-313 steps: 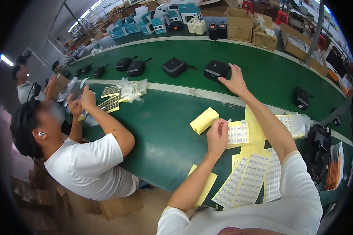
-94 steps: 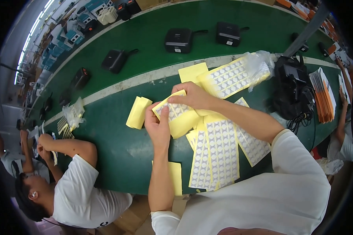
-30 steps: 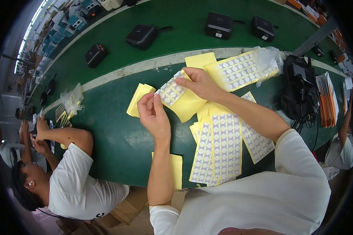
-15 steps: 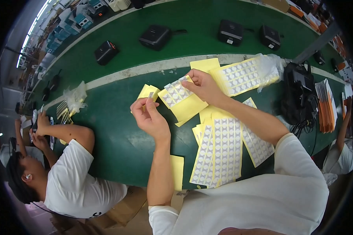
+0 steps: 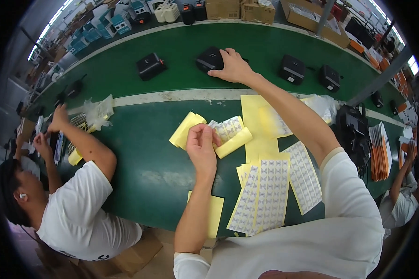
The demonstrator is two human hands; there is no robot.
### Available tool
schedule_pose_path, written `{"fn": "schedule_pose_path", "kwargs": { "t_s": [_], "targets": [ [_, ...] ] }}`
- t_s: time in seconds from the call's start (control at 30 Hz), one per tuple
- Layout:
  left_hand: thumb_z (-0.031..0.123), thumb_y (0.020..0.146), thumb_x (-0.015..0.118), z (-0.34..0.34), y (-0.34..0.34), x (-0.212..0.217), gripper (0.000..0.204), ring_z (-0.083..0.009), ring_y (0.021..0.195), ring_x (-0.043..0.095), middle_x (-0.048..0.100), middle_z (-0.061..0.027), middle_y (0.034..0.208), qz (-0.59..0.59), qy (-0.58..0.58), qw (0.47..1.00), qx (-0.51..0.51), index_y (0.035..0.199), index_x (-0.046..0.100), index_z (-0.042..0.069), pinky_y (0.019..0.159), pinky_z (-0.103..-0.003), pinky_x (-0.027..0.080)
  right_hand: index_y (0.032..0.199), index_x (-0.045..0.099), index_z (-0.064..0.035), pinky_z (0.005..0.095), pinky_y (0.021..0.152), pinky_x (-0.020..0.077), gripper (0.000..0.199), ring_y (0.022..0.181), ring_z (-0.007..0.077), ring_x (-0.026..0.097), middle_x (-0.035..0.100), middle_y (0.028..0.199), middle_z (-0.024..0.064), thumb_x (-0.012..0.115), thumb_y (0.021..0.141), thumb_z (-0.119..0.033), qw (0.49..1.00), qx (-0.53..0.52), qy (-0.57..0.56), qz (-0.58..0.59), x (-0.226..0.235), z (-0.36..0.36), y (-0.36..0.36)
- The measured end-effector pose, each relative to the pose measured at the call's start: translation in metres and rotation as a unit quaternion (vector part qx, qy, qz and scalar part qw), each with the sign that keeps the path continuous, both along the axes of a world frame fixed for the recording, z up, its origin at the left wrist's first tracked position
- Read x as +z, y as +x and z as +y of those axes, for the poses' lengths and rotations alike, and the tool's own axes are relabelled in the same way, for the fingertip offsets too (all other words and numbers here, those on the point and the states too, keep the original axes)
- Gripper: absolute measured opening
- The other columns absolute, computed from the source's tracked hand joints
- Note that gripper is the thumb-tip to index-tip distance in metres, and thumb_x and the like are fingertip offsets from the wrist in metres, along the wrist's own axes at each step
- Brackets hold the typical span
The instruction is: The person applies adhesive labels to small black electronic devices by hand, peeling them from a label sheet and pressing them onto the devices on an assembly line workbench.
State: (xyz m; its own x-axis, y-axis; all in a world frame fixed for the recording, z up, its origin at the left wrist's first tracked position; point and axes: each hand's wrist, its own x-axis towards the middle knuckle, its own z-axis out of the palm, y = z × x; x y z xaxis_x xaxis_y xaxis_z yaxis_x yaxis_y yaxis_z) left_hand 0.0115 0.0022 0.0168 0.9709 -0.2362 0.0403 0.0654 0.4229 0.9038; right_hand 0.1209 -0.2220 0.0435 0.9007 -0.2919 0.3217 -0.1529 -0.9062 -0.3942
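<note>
My right hand [image 5: 232, 67] reaches far over the table, its fingers wrapped round a black box-shaped device [image 5: 210, 59] on the green belt. Closer in, my left hand [image 5: 202, 145] is closed, thumb against fingers; anything pinched there is too small or hidden. Beside its fingertips lies a curled sheet of white labels [image 5: 230, 128] with a yellow backing [image 5: 235, 143]. Just behind that hand is a folded yellow backing sheet [image 5: 189, 128]. Several label sheets [image 5: 271, 193] fan out on the table in front of me, right of my left forearm.
More black devices [image 5: 292, 69] stand along the belt [image 5: 172, 86]. A black bag-like item with cables [image 5: 351, 130] and orange-edged stacked sheets [image 5: 379, 151] are at the right. A co-worker [image 5: 74, 204] sits at my left, near clear plastic wrap [image 5: 99, 113]. A metal post [image 5: 381, 74] rises at far right.
My right hand has left the label sheet and moved out onto a black device. My left hand has shifted slightly right, nearer the labels. The sheet's yellow backing now curls up.
</note>
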Motion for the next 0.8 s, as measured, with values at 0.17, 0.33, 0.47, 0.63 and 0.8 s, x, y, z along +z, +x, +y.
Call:
{"fn": "schedule_pose_path", "kwargs": {
  "t_s": [0.17,0.33,0.47,0.63,0.8],
  "targets": [
    [0.011,0.095,0.053,-0.002,0.002,0.002,0.010,-0.0099,0.060,0.053,0.057,-0.0048,0.077,0.015,-0.019,1.000,-0.013,0.094,0.052,0.001,0.053,-0.023,0.044,0.132,0.040,0.0035,0.0461,0.094,0.0459,0.087,0.115,0.0425,0.047,0.044,0.127,0.0258,0.072,0.069,-0.047,0.997,-0.049,-0.014,0.059,-0.006,-0.008,0.024],
    [0.012,0.095,0.054,0.003,0.003,0.003,0.010,-0.0104,0.060,0.053,0.058,-0.0056,0.078,0.042,-0.046,0.998,-0.011,0.094,0.052,0.002,0.054,-0.024,0.044,0.133,0.040,0.0034,0.0412,0.095,0.0453,0.087,0.115,0.0393,0.049,0.047,0.125,0.0258,0.072,0.067,-0.044,0.997,-0.023,0.054,0.056,0.014,-0.005,0.001],
    [0.014,0.095,0.054,0.005,0.003,0.002,0.011,-0.0131,0.063,0.055,0.058,-0.0062,0.080,0.052,-0.100,0.993,-0.035,0.096,0.052,0.003,0.054,-0.027,0.046,0.135,0.042,-0.0015,0.0382,0.100,0.0396,0.080,0.118,0.0309,0.049,0.050,0.128,0.0203,0.074,0.072,-0.037,0.952,0.107,0.284,0.027,0.034,0.007,-0.050],
    [0.013,0.095,0.054,0.004,-0.001,0.006,0.009,-0.0144,0.064,0.055,0.058,-0.0061,0.079,0.041,-0.141,0.987,-0.072,0.097,0.052,0.004,0.055,-0.028,0.047,0.136,0.042,-0.0022,0.0349,0.098,0.0415,0.074,0.121,0.0247,0.046,0.047,0.131,0.0185,0.076,0.075,-0.026,0.917,0.155,0.365,0.039,0.035,0.031,-0.098],
    [0.012,0.095,0.053,0.004,-0.003,0.009,0.009,-0.0144,0.065,0.056,0.056,-0.0055,0.078,0.046,-0.123,0.990,-0.051,0.096,0.052,0.003,0.055,-0.028,0.049,0.137,0.040,-0.0034,0.0356,0.096,0.0436,0.075,0.121,0.0239,0.046,0.045,0.131,0.0172,0.076,0.074,-0.023,0.884,0.179,0.431,0.037,0.032,0.052,-0.122]
  ]
}}
